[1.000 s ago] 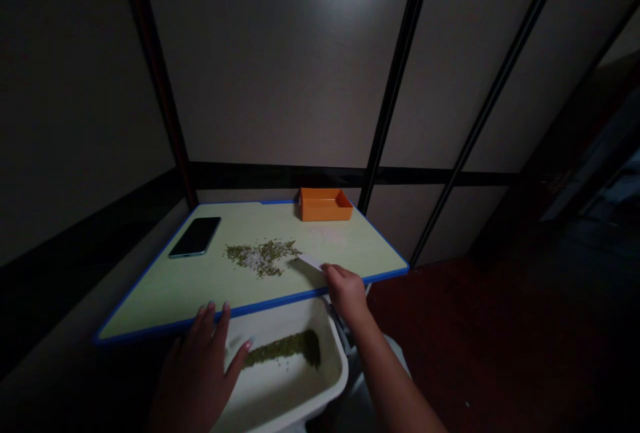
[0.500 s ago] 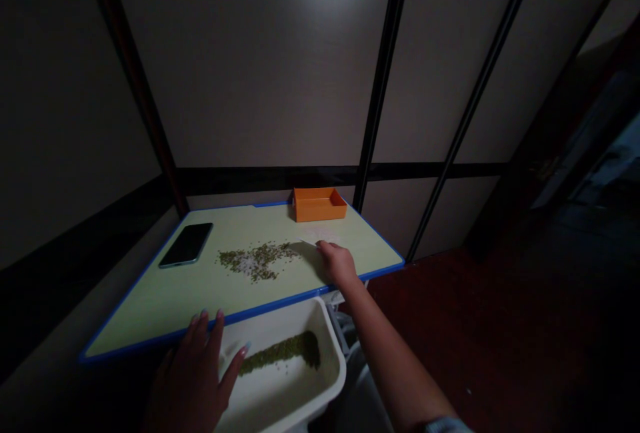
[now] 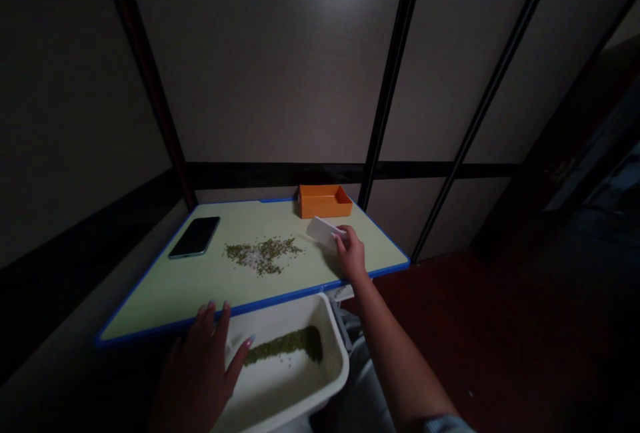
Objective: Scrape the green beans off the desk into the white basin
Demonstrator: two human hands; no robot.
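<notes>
My right hand (image 3: 352,256) is closed on a flat white card (image 3: 321,229), which is tilted above the right part of the table. To its left, small green seed-like grains (image 3: 280,246) lie loosely scattered, with a whitish patch (image 3: 254,258) among them. My left hand (image 3: 203,363) has its fingers stretched out and thumb apart, at the left side of a white plastic tub (image 3: 280,396). It overlaps the tub's edge; whether it presses on the rim I cannot tell. Inside the tub runs a band of similar green grains (image 3: 287,345), thickest at the right.
The pale green tabletop (image 3: 200,286) has a blue edge. A dark-screened phone (image 3: 196,236) lies at its left. At the back right stands an orange open box (image 3: 325,205). A panelled wall (image 3: 280,73) rises behind, and dark red floor (image 3: 430,326) lies to the right.
The white card has turned from edge-on to showing its broad face, and my right hand has lifted slightly. My left hand keeps its pose. The whole view has shifted a little.
</notes>
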